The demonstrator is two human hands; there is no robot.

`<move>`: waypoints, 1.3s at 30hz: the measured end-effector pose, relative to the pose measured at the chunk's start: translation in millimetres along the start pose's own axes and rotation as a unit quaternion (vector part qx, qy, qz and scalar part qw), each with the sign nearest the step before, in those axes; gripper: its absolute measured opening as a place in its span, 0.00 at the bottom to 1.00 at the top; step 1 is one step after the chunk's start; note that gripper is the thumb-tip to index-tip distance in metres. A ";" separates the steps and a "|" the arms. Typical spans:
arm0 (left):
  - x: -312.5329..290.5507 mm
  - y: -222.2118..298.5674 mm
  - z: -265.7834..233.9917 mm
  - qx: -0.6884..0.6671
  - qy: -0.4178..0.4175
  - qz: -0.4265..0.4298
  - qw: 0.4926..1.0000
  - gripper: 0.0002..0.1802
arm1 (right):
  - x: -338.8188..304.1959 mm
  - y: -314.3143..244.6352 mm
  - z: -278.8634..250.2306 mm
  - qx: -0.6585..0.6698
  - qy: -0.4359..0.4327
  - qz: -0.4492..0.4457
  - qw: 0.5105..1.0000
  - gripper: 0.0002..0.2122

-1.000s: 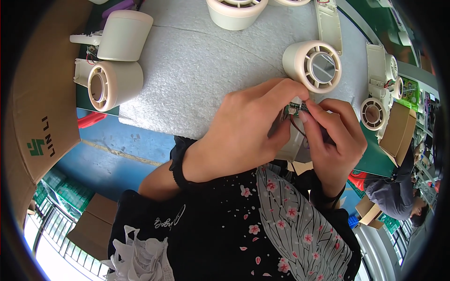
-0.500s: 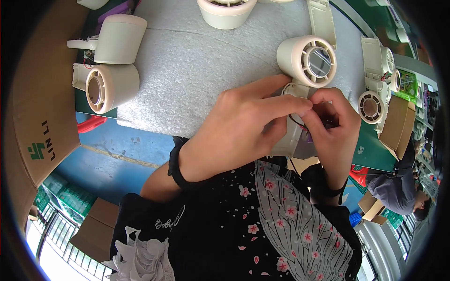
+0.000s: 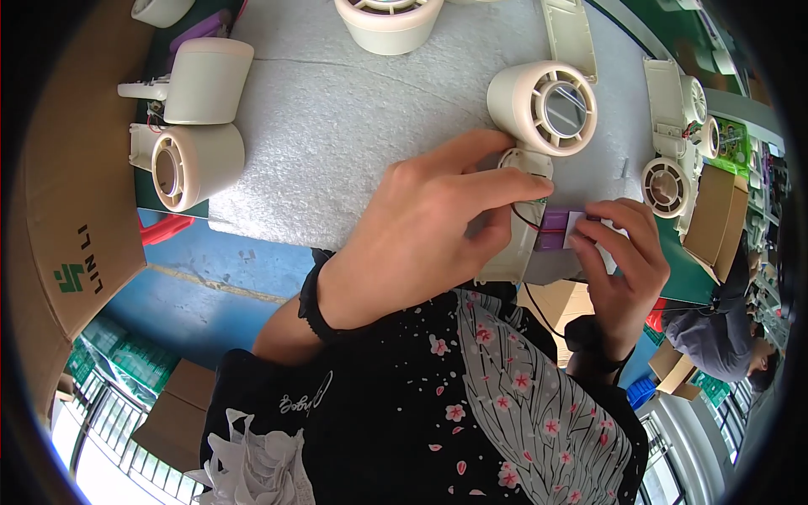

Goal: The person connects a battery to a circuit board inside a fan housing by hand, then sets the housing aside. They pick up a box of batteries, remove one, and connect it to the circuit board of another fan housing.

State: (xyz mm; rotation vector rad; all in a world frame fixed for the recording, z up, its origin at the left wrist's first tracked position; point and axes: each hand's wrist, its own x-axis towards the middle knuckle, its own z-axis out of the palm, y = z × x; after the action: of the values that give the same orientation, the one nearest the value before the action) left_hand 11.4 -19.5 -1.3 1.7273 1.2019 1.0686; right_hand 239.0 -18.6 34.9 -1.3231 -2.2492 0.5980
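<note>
A cream handheld fan (image 3: 515, 108) lies on the mat, its round grille and mirror-like centre facing right. My left hand (image 3: 429, 227) grips the top of its open handle (image 3: 505, 259), with the index finger over a small green board just below the fan head. Red and black wires lead from there to a purple battery (image 3: 552, 239) beside the handle. Thumb and fingers of my right hand (image 3: 627, 261) are at the white-covered end (image 3: 575, 227) of that battery. My left palm covers part of the handle.
A grey foam mat (image 3: 337, 126) covers the bench. More cream fans (image 3: 206, 80) stand at the left and far side. A loose handle shell (image 3: 572, 38) lies beyond, and opened fans (image 3: 665, 185) sit at right. A cardboard box (image 3: 67, 194) borders the left; another person (image 3: 715, 345) is at far right.
My right hand has left the fingertips of my left hand and moved down and right to the battery, which now shows. My left hand stays at the handle. The view has shifted slightly.
</note>
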 end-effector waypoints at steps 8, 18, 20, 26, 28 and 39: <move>1.6 6.7 4.3 0.007 0.008 -0.038 0.999 0.21 | 3.2 -7.0 -12.1 -0.052 -0.064 -0.061 0.995 0.11; -2.6 6.7 6.6 0.020 0.007 -0.045 0.999 0.20 | 9.2 -17.7 -11.2 -0.164 -0.118 -0.165 0.965 0.09; -2.1 4.7 7.8 0.026 0.027 -0.030 0.999 0.20 | 9.1 -16.6 -13.7 -0.161 -0.123 -0.164 0.966 0.08; -2.6 7.1 4.1 0.026 0.004 -0.051 0.998 0.20 | 11.4 -6.9 -14.0 -0.097 -0.088 -0.144 0.981 0.08; -2.9 6.3 2.9 0.024 -0.001 -0.054 0.998 0.20 | 10.3 -3.3 -14.2 -0.060 -0.098 -0.121 0.986 0.08; -0.8 5.6 0.9 0.020 -0.006 -0.043 0.999 0.20 | 9.2 -7.4 -11.7 -0.083 -0.082 -0.126 0.985 0.10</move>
State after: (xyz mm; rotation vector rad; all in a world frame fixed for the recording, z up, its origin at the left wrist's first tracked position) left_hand 13.9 -21.8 3.4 1.6951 1.2859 0.9874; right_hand 236.8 -12.1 50.0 -1.0714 -2.5988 0.4510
